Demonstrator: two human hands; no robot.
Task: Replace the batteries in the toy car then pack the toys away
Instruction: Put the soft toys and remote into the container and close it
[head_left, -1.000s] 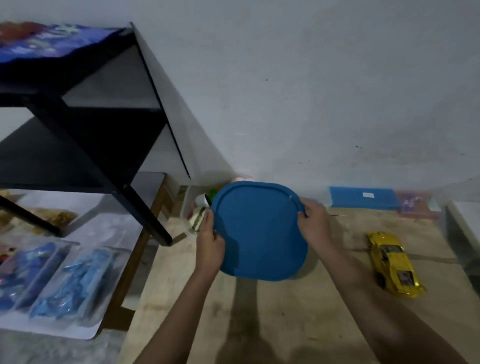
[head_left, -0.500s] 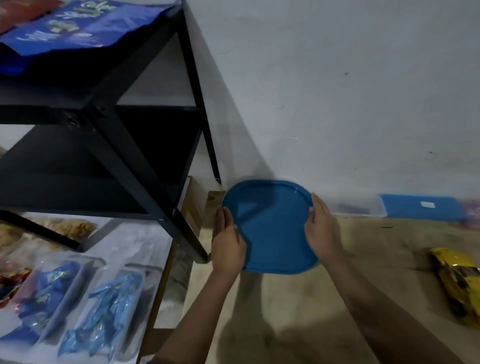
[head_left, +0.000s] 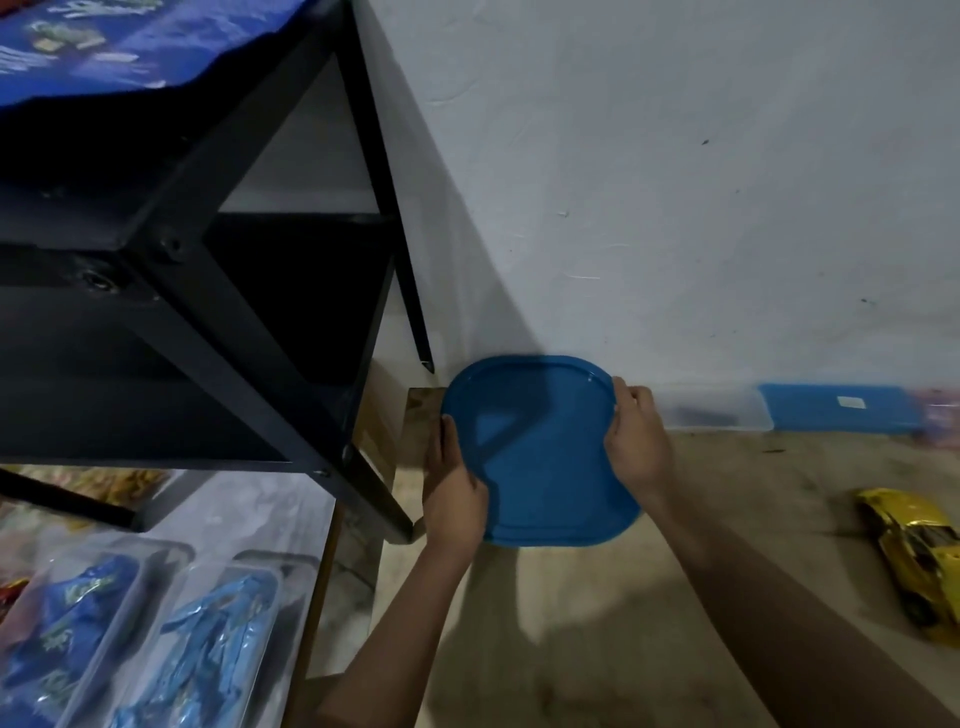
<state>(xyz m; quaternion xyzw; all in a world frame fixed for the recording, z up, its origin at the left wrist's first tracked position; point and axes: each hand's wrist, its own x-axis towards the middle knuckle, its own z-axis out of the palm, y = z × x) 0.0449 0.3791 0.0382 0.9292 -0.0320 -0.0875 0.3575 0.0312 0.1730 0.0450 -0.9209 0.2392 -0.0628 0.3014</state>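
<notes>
CHANGE: blue lid (head_left: 540, 452) has dropped from tilted to flat, at the table (head_left: 623, 649) corner by the wall | GRIP: left hand (head_left: 454, 499) and right hand (head_left: 636, 441), fingers clasping opposite rims, probably to seat it evenly | CAR: yellow toy car (head_left: 919, 561) lies unpacked, well to the right.

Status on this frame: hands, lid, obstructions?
Gripping blue lid by opposite edges: left hand, right hand. Apart, far right: yellow toy car. Close beside left hand: black shelf leg.
</notes>
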